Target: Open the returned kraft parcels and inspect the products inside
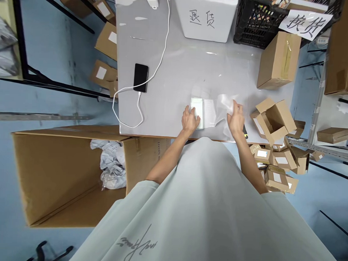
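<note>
Close to the table's front edge, my left hand (190, 119) rests with fingers apart on the left side of a flat, pale, whitish-green pack (197, 108). A white sheet-like piece (209, 113) lies right beside that pack. My right hand (236, 117) pinches the right side of a clear plastic wrap (223, 105), which spreads toward the white piece. Just past my right wrist, part of a small black and yellow item (245, 131) shows; the rest is hidden. An opened small cardboard box (274, 118) stands to the right of my right hand.
A black phone (141, 78) with a white cable (162, 53) lies at left. At the back stand a white bin (204, 18), a black crate (253, 22) and a closed carton (279, 62). Below left is a big carton (65, 172); several small boxes (278, 169) sit below right.
</note>
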Tool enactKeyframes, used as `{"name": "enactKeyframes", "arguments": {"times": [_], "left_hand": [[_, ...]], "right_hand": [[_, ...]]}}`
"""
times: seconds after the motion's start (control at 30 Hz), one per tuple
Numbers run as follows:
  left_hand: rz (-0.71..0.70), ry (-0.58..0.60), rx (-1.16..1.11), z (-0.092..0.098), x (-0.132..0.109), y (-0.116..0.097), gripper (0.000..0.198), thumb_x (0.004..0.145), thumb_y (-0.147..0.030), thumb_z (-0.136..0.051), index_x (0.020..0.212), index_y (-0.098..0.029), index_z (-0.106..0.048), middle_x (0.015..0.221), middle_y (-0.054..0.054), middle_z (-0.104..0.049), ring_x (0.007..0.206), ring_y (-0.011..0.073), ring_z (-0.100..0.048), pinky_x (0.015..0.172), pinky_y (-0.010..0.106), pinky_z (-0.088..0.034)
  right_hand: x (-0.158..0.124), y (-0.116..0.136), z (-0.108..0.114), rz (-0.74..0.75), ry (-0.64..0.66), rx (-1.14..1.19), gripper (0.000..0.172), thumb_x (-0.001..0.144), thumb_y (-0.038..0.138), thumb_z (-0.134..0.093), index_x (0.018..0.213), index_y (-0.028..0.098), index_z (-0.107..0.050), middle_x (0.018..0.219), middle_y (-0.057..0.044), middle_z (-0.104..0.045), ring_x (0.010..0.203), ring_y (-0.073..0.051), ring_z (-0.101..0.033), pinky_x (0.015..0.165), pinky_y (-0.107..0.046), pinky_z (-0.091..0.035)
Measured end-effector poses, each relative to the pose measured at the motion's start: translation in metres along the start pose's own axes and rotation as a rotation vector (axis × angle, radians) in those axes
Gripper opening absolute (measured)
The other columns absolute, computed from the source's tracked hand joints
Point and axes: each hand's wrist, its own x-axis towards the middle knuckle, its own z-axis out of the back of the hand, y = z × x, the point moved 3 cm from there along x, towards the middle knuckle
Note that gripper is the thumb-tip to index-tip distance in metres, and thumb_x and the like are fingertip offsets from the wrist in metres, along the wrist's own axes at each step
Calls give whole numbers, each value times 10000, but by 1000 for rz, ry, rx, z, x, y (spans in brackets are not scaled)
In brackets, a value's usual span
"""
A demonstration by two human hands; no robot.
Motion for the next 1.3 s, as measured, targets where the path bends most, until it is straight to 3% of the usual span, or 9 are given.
{"name": "enactKeyframes", "arguments": {"times": [0.27,0.47,0.6,0.7,0.83,0.97,1.1,1.2,1.3], "left_hand": [[-22,37,46,-15,-6,-4,1048,907,-283,-857,1798,-52,-356,1926,342,-248,1778,510,-325,1421,669,-371],[91,20,-93,8,-4,51,893,949,-220,-715,1763,5,-425,1903,335,-308,1801,447,-320,1480,574,-312],[104,-41,-164,30,-8,87,849,987,-204,-661,1808,-160,-449,1915,219,-359,1776,400,-393,1459,567,-364],[42,-47,-114,38,-9,92,731,1041,-281,-642,1764,-244,-544,1916,170,-379,1740,415,-445,1418,596,-422],[62,-25,-17,38,0,82,808,1014,-442,-732,1734,-124,-548,1889,268,-380,1730,474,-425,1417,637,-403],[43,-5,-20,32,6,68,856,992,-326,-714,1770,-61,-476,1872,284,-403,1736,443,-420,1431,590,-392],[-90,1,-32,27,4,51,737,1041,-196,-575,1778,-211,-541,1903,176,-395,1739,382,-431,1417,574,-413],[-158,21,10,19,2,32,589,1093,-303,-591,1674,-249,-670,1902,159,-406,1721,413,-440,1406,622,-412],[-167,57,62,7,3,13,738,1012,-459,-771,1680,-175,-638,1904,221,-386,1714,482,-421,1398,665,-405]], "right_hand": [[10,42,-98,-14,514,-220,668,1068,171,-649,1721,133,-518,1861,-273,-373,1557,-396,-580,1245,-519,-578],[9,55,-141,-168,401,-220,791,1098,609,-733,1627,58,-528,1781,-356,-422,1607,-455,-466,1144,-527,-638],[16,56,-149,-128,388,-273,592,1121,402,-716,1600,98,-549,1731,-309,-500,1561,-400,-545,1136,-469,-628],[17,53,-146,-31,474,-275,407,1120,207,-620,1524,157,-613,1643,-239,-615,1408,-344,-685,1162,-448,-592],[9,48,-129,-57,489,-264,322,1113,255,-655,1419,156,-656,1522,-224,-729,1360,-355,-730,1172,-441,-566],[-9,40,-97,-168,390,-206,307,1112,297,-628,1382,154,-657,1409,-225,-808,1317,-375,-764,1118,-437,-574],[-31,27,-56,-241,302,-201,262,1082,338,-649,1296,191,-681,1289,-214,-850,1239,-409,-792,1018,-431,-588],[-43,19,-29,-259,226,-208,234,1058,333,-668,1258,211,-683,1224,-197,-860,1176,-412,-802,975,-425,-588],[-46,13,-8,-273,156,-207,202,1051,340,-667,1212,218,-687,1168,-190,-855,1149,-418,-799,963,-434,-588]]}}
